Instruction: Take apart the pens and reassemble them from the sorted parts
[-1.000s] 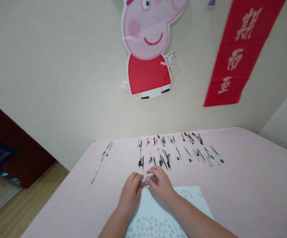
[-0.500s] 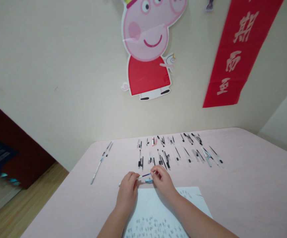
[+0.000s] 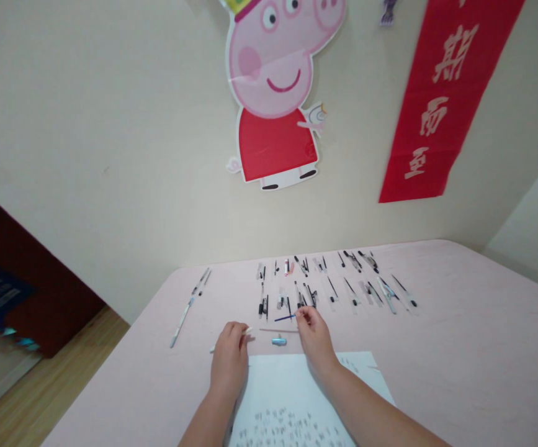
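My left hand [image 3: 230,354] is closed around a white pen barrel [image 3: 247,331], whose ends stick out on both sides of the fingers. Pinched in the fingertips of my right hand [image 3: 314,335] is a thin blue pen refill [image 3: 285,318] that points left, apart from the barrel. Between the hands a light blue pen cap [image 3: 278,341] lies on the pink tabletop, just beyond the top edge of the written sheet [image 3: 296,397]. A thin line, perhaps the refill's shadow, shows on the cloth above the cap.
Two rows of pen parts [image 3: 313,295], with dark refills, caps and clear barrels, lie across the far side of the table [image 3: 473,347]. Several whole-looking pens [image 3: 182,323] lie at the left. A wall [image 3: 157,155] rises behind the table's far edge.
The refill has come out of the white barrel. My right hand moved right and slightly away with it, while my left hand shifted left with the barrel. The cap stayed on the table.
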### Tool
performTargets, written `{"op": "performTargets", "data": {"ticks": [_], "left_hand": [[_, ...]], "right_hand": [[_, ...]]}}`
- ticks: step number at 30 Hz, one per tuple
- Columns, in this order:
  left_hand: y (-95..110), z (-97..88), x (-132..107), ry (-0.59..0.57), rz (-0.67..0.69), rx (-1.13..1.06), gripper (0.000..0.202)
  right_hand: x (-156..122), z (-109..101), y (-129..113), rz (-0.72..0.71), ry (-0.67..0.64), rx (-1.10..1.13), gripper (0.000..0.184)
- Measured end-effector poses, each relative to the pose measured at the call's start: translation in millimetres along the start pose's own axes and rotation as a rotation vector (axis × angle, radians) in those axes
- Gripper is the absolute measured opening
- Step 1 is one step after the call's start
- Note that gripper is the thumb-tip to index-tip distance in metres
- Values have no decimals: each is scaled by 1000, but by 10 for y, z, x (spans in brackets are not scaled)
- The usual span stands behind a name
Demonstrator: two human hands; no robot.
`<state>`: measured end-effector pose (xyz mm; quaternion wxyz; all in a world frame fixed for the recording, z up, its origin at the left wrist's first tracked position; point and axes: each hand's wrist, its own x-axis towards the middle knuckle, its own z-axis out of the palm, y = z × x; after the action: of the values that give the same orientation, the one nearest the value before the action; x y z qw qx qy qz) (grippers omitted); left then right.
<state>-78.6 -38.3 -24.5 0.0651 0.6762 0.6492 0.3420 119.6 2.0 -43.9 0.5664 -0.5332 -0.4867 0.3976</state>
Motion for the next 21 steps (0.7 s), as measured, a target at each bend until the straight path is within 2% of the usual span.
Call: {"op": "performTargets", "data": {"ticks": [5,12,21], "left_hand": [[-51,-12,13,48,-3,20,20],[80,-60,1,-26,42,12,23],[266,-80,-44,-273,193,-55,25]], "right_hand": [[4,-1,-19,-37,-1,-26,21],[-17,48,-3,-126,-84,-140,16],[-65,23,-54,-169,-53,-295,13]]}}
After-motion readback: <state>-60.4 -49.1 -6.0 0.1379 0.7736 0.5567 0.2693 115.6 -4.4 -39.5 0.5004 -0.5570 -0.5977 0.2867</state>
